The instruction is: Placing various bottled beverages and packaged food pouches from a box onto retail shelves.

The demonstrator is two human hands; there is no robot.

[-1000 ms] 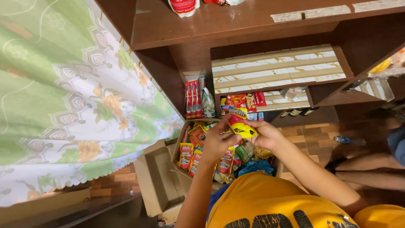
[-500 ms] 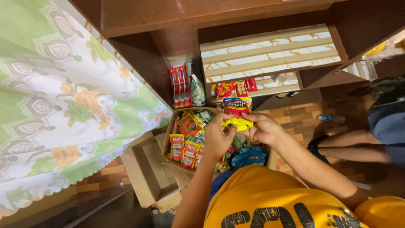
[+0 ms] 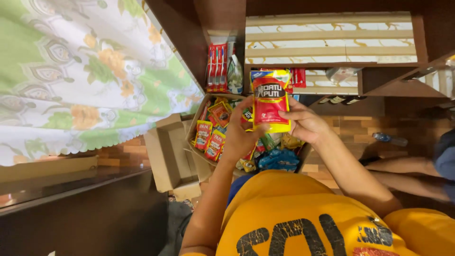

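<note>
Red-and-yellow pouch [image 3: 270, 102] held upright w/ both hands above cardboard box [image 3: 198, 124] of snack packets [image 3: 211, 137]. Left hand [image 3: 239, 137] closed on lower left edge, right hand [image 3: 305, 124] on right edge. Prob. light, soft, slick film; best pinched at edge seams.

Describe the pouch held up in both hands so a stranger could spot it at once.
Start at the open cardboard box of snack packets on the floor below the wooden shelves. Just above it, the left hand and right hand hold up a red pouch. Unlike the small packets below, it is bigger, upright, and edged in yellow.
</note>
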